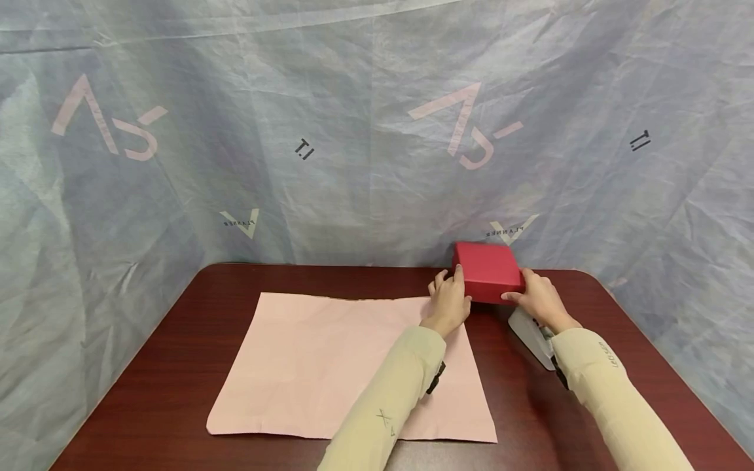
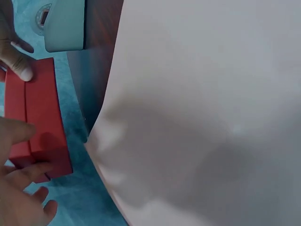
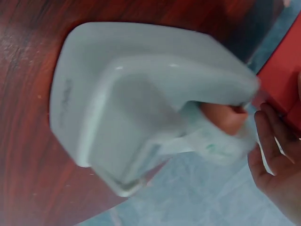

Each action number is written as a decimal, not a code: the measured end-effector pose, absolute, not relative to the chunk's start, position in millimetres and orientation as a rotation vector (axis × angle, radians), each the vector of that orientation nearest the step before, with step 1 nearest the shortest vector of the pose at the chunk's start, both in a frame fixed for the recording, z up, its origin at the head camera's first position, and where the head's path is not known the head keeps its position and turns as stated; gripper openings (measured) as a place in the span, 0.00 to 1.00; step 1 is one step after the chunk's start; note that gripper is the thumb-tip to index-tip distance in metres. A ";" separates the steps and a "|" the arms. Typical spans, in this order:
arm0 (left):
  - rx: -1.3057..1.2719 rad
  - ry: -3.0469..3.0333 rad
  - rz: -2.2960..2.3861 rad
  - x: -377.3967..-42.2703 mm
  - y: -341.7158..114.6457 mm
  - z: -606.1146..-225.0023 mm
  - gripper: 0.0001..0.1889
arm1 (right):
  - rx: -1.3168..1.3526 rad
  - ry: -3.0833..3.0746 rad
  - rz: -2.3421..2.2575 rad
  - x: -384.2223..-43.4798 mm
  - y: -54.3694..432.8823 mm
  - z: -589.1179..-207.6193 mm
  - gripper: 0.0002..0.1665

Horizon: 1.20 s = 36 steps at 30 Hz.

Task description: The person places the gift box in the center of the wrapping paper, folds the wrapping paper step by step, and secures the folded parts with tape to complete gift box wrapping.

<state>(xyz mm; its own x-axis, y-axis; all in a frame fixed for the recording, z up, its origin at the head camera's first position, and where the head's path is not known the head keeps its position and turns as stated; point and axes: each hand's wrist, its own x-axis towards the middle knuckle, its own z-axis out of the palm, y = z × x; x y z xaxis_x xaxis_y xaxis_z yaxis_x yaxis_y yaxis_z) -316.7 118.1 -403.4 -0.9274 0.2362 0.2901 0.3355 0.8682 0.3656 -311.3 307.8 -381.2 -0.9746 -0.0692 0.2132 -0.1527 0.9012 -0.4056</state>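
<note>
Between my two hands is a red box (image 1: 487,267) with a lid seam along its side, over the back right part of the table. My left hand (image 1: 449,302) grips its left end, with the thumb on the front face. At the opposite end my right hand (image 1: 543,301) holds the box, thumb to the front and fingers round the side. In the left wrist view, thumbs from both sides press the box (image 2: 47,113). Just below my right hand stands a pale grey tape dispenser (image 3: 127,84), its tape roll (image 3: 216,146) on an orange-brown core.
A large pale pink paper sheet (image 1: 341,366) lies flat on the dark red-brown table (image 1: 159,366), partly under my left forearm. A grey-blue printed curtain (image 1: 365,131) hangs close behind the table's back edge and along both sides.
</note>
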 end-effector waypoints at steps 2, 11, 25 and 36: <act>-0.427 -2.755 -0.599 -315.8 113.2 -401.6 0.34 | 0.179 -2.859 0.625 -308.5 302.5 -377.0 0.38; -0.421 -2.599 -0.584 -310.7 77.0 -392.9 0.33 | 0.240 -2.805 0.585 -294.2 268.4 -363.5 0.37; -0.515 -2.552 -0.669 -279.7 -10.2 -379.2 0.32 | 0.364 -2.671 0.574 -267.5 195.1 -360.9 0.34; -0.450 -2.508 -0.645 -241.4 -69.3 -378.6 0.33 | 0.493 -2.620 0.642 -245.2 140.3 -366.3 0.32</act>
